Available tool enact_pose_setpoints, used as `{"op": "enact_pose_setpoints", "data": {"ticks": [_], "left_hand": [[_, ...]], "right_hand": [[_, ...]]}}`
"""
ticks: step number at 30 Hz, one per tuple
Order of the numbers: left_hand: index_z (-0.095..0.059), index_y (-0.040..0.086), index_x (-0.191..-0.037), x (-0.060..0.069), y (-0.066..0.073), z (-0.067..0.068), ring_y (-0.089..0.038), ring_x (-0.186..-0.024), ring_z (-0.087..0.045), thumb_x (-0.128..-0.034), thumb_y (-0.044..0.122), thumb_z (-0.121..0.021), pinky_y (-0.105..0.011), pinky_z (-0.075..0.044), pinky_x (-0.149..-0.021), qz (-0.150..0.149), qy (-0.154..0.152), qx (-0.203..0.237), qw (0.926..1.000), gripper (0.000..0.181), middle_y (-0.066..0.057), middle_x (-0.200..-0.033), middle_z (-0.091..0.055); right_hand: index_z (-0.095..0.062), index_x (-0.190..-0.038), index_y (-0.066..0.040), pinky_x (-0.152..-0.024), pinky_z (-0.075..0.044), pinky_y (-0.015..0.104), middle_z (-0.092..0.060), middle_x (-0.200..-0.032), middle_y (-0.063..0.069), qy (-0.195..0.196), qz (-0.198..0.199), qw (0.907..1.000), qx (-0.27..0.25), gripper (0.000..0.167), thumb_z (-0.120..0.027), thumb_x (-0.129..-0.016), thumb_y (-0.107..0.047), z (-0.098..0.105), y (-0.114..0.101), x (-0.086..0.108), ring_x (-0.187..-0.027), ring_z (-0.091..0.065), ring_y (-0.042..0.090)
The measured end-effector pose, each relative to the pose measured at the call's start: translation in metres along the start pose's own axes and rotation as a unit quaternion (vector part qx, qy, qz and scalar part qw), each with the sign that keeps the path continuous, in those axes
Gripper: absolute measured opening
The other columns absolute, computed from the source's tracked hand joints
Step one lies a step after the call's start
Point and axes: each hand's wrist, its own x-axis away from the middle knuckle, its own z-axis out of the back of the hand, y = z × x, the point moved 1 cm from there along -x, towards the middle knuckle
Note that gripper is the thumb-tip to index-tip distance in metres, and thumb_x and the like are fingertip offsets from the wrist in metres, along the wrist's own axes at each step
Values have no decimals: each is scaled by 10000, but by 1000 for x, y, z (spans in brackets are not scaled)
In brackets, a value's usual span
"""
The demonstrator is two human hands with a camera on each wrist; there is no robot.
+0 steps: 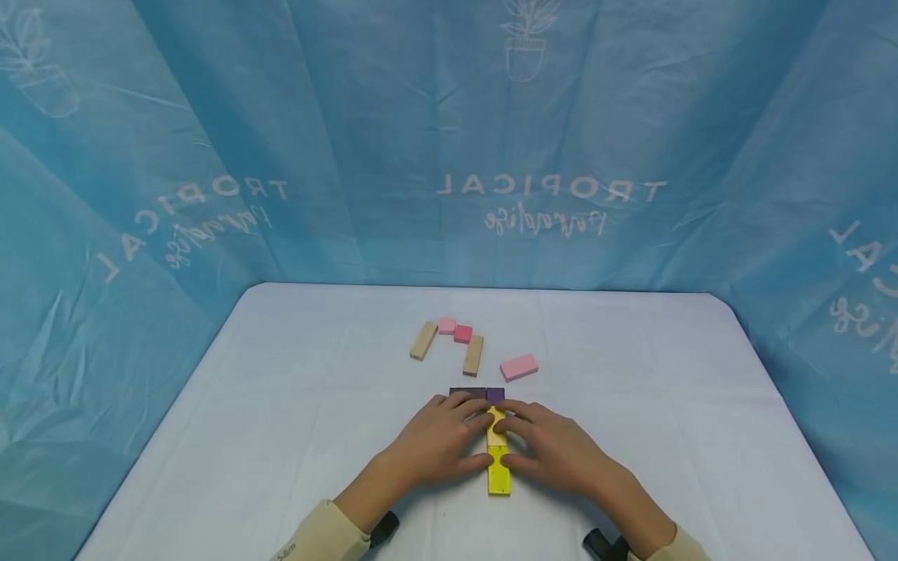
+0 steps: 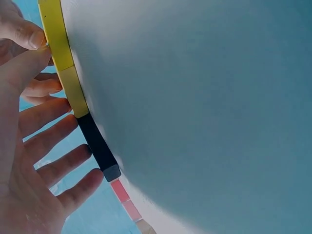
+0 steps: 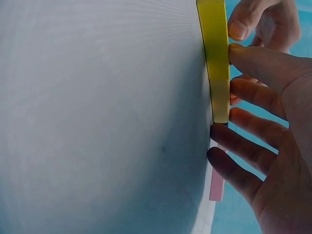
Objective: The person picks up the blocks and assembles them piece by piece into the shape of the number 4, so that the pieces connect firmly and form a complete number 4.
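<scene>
A bright yellow block [image 1: 499, 477] and a pale yellow block [image 1: 496, 438] lie end to end on the table. A small purple block [image 1: 495, 395] sits at the far end of this row, with a dark block [image 1: 463, 391] to its left. My left hand [image 1: 435, 440] spreads its fingers along the left side, touching the yellow blocks and reaching to the dark block. From the right side, my right hand [image 1: 557, 448] rests its spread fingertips against the row. The left fingers partly cover the dark block in the head view.
Beyond the row stand two natural wood blocks [image 1: 424, 340], a light pink block [image 1: 447, 326] and a red-pink block [image 1: 463, 334], set in an arch-like group. A larger pink block [image 1: 518, 367] lies to their right. Blue printed curtains [image 1: 351, 156] surround the white table [image 1: 316, 374].
</scene>
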Motion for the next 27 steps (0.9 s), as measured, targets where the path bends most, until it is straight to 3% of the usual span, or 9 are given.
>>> {"op": "enact_pose_setpoints", "data": {"ticks": [27], "left_hand": [[-575, 220, -1318, 1, 2, 4, -177, -1273, -421, -879, 637, -517, -422, -382, -1021, 165, -62, 103, 9998, 608, 39, -1379, -500]], "right_hand": [[-617, -1222, -316, -955, -446, 464, -418, -1456, -62, 72, 12, 10000, 43, 422, -637, -863, -539, 1, -2, 1, -1270, -448, 177]]}}
